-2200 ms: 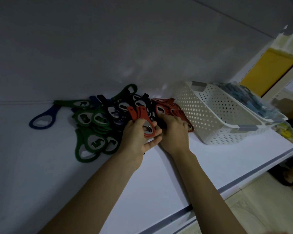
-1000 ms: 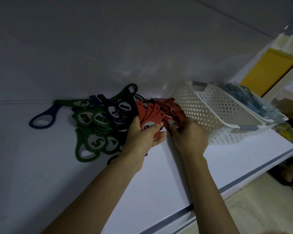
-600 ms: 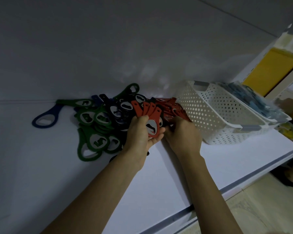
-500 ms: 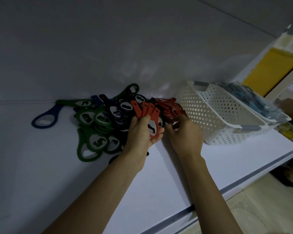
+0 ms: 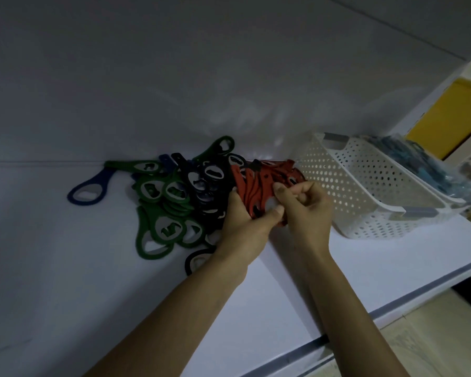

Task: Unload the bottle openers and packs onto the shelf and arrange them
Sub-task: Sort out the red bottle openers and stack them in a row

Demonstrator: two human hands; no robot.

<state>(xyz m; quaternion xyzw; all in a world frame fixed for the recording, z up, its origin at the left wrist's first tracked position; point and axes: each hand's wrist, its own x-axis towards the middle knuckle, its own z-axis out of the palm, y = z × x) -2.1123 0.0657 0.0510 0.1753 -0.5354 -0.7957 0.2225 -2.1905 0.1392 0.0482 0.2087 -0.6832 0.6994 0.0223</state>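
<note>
1. Your left hand (image 5: 244, 227) is gripping the fanned red bottle openers (image 5: 256, 186), thumb curling over them.
2. Your right hand (image 5: 309, 213) is pinching the same fan.
3. Left of your fingers, green bottle openers (image 5: 172, 191) are lying heaped; right of them, a white basket (image 5: 365, 202) is sitting.

A white shelf (image 5: 256, 308) with a grey front edge carries a loose heap of bottle openers near its back wall: one blue opener (image 5: 89, 187) lies at the left end, then green openers (image 5: 161, 213), black openers (image 5: 210, 178) and red openers (image 5: 259, 180) overlap. Just right of the heap stands a white perforated basket (image 5: 365, 191), with a second basket (image 5: 457, 198) right behind it
</note>
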